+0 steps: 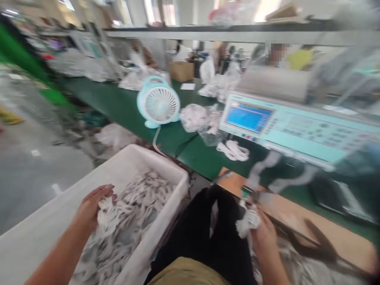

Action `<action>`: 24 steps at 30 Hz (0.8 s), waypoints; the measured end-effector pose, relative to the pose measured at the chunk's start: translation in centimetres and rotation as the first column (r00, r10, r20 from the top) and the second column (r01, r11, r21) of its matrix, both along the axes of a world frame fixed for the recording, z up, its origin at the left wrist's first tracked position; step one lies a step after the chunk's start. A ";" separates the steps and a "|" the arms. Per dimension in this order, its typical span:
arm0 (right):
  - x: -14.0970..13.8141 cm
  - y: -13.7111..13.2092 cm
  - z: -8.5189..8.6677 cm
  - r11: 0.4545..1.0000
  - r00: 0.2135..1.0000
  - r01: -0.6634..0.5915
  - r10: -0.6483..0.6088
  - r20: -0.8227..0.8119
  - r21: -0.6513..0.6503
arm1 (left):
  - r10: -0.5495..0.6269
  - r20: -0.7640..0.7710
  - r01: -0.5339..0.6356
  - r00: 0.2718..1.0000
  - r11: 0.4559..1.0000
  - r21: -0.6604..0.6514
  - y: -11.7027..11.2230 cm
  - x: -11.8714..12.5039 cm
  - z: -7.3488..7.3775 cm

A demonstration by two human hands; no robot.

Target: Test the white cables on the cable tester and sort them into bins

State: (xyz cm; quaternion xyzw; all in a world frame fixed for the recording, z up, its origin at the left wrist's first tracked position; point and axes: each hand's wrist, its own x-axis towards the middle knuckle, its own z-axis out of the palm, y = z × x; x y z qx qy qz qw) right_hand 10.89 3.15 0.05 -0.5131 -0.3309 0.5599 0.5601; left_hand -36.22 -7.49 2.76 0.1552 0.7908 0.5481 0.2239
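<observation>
My left hand [94,204] is over the big white bin [181,182], its fingers curved around a coiled white cable bundle [107,215]. Many similar cable coils [148,198] lie heaped in the bin below. On the right, my right hand [265,229] grips another white cable bundle [248,221] at the edge of the bench. The top end of that bundle is close to a small green-and-metal fixture [247,193]; blur hides whether they touch.
A light-blue test instrument [297,130] with a lit screen stands on the green bench [192,152]. Left of it are a small fan [160,103], bagged cables [194,117] and a loose white coil [233,150]. A wooden board [350,241] runs along the bench front.
</observation>
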 end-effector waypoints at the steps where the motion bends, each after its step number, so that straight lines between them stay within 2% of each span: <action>1: -0.1 0.0 -0.3 0.999 1.000 0.025 -0.025 0.000 -0.020 | -0.205 0.176 0.190 0.963 0.977 0.094 1.9 3.0 0.6; 2: -0.3 0.2 -0.5 0.999 0.999 0.028 -0.029 -0.031 -0.028 | -0.439 0.337 0.409 0.833 0.898 0.161 3.7 6.6 1.0; 4: -0.8 0.6 -0.7 1.000 0.997 0.019 -0.020 -0.074 -0.021 | -0.675 0.504 0.630 0.538 0.720 0.291 6.5 14.8 1.6; 5: -1.0 0.7 -0.7 1.000 0.996 0.015 -0.016 -0.093 -0.016 | -0.721 0.564 0.687 0.402 0.645 0.335 7.7 18.9 1.7; 6: -1.2 0.7 -0.5 1.000 0.994 0.016 -0.018 -0.105 -0.014 | -0.739 0.596 0.718 0.316 0.596 0.359 8.8 22.7 1.6; 8: -1.4 0.5 0.1 0.999 0.993 0.026 -0.028 -0.118 -0.023 | -0.755 0.615 0.759 0.229 0.534 0.373 10.8 28.7 1.3; 10: -1.6 0.2 0.7 0.999 0.993 0.046 -0.049 -0.108 -0.023 | -0.746 0.630 0.782 0.217 0.519 0.345 12.3 32.3 0.9; 12: -1.8 0.1 1.1 0.997 0.993 0.076 -0.076 -0.086 -0.005 | -0.737 0.624 0.790 0.259 0.534 0.302 13.1 34.0 0.7; 16: -1.8 -0.1 0.9 0.988 0.986 0.154 -0.155 -0.067 -0.017 | -0.729 0.528 0.770 0.436 0.606 0.201 13.4 34.8 0.4; 18: -1.8 -0.7 0.2 0.988 0.987 0.154 -0.155 -0.041 -0.008 | -0.707 0.504 0.770 0.495 0.626 0.122 12.9 35.0 0.0; 20: -1.5 -1.8 -0.7 0.993 0.993 0.116 -0.116 -0.020 -0.006 | -0.704 0.516 0.794 0.488 0.603 0.072 11.5 35.5 -0.7; 22: -0.4 -3.3 -2.0 0.991 0.994 0.099 -0.102 -0.033 -0.089 | -0.692 0.594 0.834 0.409 0.549 0.065 9.9 36.2 -1.9; 24: 2.1 -4.8 -3.4 0.965 0.988 0.139 -0.151 -0.041 -0.221 | -0.643 0.700 0.858 0.310 0.506 0.085 8.6 37.0 -3.2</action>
